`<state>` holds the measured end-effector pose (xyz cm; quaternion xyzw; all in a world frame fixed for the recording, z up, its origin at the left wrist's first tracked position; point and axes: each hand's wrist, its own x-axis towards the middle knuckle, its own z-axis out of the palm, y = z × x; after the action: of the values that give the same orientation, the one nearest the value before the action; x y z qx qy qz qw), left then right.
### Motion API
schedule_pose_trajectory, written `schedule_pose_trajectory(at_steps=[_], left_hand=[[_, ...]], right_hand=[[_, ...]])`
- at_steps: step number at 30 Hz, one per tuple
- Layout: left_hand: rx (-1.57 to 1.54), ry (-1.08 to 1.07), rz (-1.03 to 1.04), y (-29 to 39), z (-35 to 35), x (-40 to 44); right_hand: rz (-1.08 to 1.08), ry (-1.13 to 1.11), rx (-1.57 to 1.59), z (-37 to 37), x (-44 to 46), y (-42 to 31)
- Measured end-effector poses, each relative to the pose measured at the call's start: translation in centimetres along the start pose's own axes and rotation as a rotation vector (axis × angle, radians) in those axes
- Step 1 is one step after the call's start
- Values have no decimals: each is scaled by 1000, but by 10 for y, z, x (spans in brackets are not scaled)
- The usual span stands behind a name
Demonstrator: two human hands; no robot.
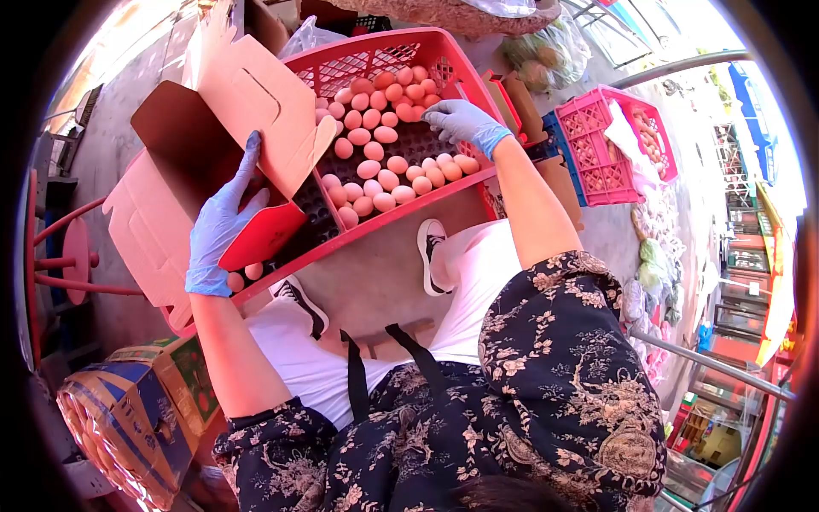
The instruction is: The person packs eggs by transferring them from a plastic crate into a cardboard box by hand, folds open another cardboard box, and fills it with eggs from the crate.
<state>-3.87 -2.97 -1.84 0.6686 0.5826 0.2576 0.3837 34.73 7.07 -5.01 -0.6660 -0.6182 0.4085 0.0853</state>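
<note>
Grey floor (367,299) surrounds the crate (384,219); left hand (217,235) spreads fingers (247,162) on carton (273,107), right hand (465,124) curls near eggs (374,151).

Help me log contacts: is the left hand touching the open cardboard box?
Touching. The head view shows the gloved left hand up against the cardboard box, with one extended finger lying on the cardboard.

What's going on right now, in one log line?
left hand: on open cardboard box | right hand: by eggs | eggs: inside red crate
</note>
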Motion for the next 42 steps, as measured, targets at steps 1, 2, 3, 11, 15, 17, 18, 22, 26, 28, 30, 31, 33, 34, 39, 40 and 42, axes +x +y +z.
schedule_pose_trajectory(at_steps=[1,2,3,11,15,17,18,22,26,28,30,31,33,34,39,40,42], left_hand=[[-3,18,-9,4,4,1],[-25,15,-19,6,6,3],[-46,13,-30,8,8,5],[-65,49,-105,19,18,17],[-100,45,-191,24,16,13],[-100,51,-181,25,13,7],[-94,58,-156,23,12,4],[-143,28,-153,25,9,4],[-35,37,-122,19,15,14],[-54,44,-94,19,20,18],[-71,49,-93,21,19,15],[-74,40,-91,23,19,16],[-70,36,-113,26,19,13],[-61,33,-102,24,20,15],[-19,29,-92,26,18,22],[-32,17,-86,25,17,22],[-53,5,-83,19,14,20]], right_hand=[[-74,-23,-166,0,13,13],[-73,-84,-241,-3,21,20],[-71,-147,-314,-6,27,25],[36,-644,-675,2,51,54],[224,-823,-680,15,56,55],[173,-773,-796,25,50,53],[161,-742,-828,31,48,56],[166,-672,-997,38,39,51],[177,-621,-1002,33,39,44],[170,-665,-1013,26,38,37],[149,-679,-1028,20,30,15],[153,-671,-1023,19,28,16],[164,-670,-1016,22,29,21],[170,-668,-1014,23,30,25],[194,-667,-1007,26,38,35],[203,-665,-1009,28,39,37],[214,-664,-1012,32,43,41]])
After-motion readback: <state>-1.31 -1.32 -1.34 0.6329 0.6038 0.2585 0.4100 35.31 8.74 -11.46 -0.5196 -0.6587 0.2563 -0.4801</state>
